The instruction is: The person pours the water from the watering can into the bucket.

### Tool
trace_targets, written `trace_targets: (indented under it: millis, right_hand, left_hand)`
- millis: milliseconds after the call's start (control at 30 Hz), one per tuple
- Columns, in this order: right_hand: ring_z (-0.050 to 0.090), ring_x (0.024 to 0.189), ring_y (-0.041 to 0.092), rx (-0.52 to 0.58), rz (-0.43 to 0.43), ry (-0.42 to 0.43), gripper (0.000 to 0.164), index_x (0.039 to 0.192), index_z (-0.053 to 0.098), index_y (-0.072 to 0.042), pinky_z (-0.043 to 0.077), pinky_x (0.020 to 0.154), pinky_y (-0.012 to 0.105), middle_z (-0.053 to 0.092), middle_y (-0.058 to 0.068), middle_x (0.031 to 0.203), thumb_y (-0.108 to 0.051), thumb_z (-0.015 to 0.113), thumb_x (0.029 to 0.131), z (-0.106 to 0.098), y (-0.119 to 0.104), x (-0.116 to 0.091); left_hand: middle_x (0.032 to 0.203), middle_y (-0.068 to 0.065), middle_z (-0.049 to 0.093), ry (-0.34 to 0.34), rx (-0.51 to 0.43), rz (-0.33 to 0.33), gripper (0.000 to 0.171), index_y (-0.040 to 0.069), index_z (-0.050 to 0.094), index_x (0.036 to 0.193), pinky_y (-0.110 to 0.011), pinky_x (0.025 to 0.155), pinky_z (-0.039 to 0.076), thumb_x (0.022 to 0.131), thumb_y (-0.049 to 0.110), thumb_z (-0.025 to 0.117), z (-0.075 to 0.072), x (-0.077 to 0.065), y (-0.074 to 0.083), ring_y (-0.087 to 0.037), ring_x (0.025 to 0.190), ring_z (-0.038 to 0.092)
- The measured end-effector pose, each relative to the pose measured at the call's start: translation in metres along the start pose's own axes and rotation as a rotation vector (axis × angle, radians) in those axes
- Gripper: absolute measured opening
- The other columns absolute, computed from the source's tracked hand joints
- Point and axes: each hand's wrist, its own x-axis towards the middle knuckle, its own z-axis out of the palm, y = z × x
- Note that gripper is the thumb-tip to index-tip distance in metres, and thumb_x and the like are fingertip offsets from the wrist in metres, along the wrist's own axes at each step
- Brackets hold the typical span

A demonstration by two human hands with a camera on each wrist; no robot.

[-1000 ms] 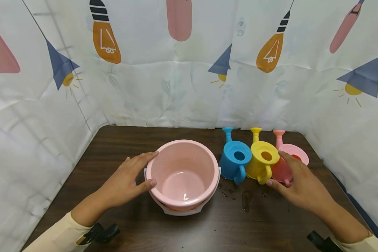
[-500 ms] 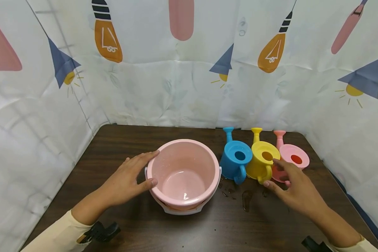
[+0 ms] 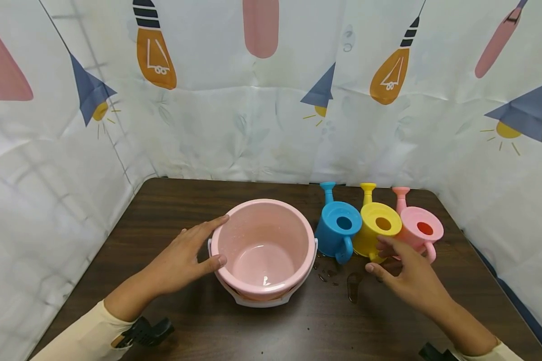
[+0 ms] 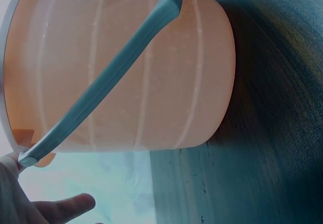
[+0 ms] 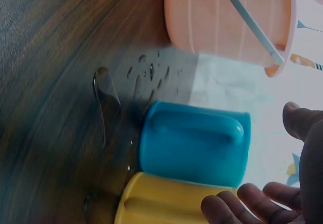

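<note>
A pink bucket (image 3: 266, 250) with a pale handle stands upright on the table, with a little clear liquid seemingly at its bottom. My left hand (image 3: 180, 258) rests against the bucket's left rim, thumb and fingers spread. To the right stand a blue watering can (image 3: 331, 235), a yellow watering can (image 3: 366, 240) and a pink watering can (image 3: 422, 228) side by side, spouts pointing away. My right hand (image 3: 406, 276) hovers in front of the yellow can, covering part of its handle. Its fingers (image 5: 247, 199) are loosely bent and hold nothing; whether they touch the can is unclear.
Water drops and a small puddle (image 3: 354, 287) lie on the dark wooden table (image 3: 298, 331) before the cans. A white patterned curtain (image 3: 198, 135) encloses the table's back and sides.
My right hand has moved left and toward me, from in front of the pink watering can to the yellow one. The left hand stays at the bucket's rim.
</note>
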Motion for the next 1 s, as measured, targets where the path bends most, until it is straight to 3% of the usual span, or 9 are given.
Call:
trace_targets:
  millis: [233, 667, 1000]
  right_hand:
    - [0.07, 0.1, 0.032, 0.023, 0.018, -0.016, 0.069, 0.14, 0.054, 0.003, 0.06, 0.08, 0.044, 0.067, 0.017, 0.117, -0.034, 0.082, 0.088, 0.013, 0.0, 0.001]
    - [0.07, 0.102, 0.035, 0.061, 0.086, -0.02, 0.067, 0.139, 0.055, 0.003, 0.058, 0.084, 0.049, 0.067, 0.02, 0.121, -0.037, 0.079, 0.091, 0.036, -0.004, 0.008]
    - [0.069, 0.103, 0.032, 0.098, 0.119, -0.006, 0.056, 0.134, 0.058, 0.0, 0.06, 0.081, 0.048, 0.07, 0.014, 0.116, -0.03, 0.079, 0.091, 0.047, -0.008, 0.017]
  left_hand:
    - [0.157, -0.011, 0.043, -0.004, -0.026, -0.021, 0.078, 0.034, 0.03, 0.161, -0.082, 0.104, 0.018, 0.095, 0.047, 0.068, 0.002, 0.001, -0.001, -0.038, 0.144, 0.04]
    - [0.156, -0.011, 0.045, 0.002, 0.002, -0.034, 0.078, 0.036, 0.03, 0.161, -0.083, 0.103, 0.019, 0.095, 0.048, 0.068, 0.001, -0.001, 0.002, -0.038, 0.142, 0.042]
    - [0.155, -0.011, 0.046, 0.001, 0.011, -0.036, 0.077, 0.037, 0.03, 0.161, -0.082, 0.104, 0.018, 0.095, 0.049, 0.068, 0.001, 0.0, 0.002, -0.038, 0.142, 0.041]
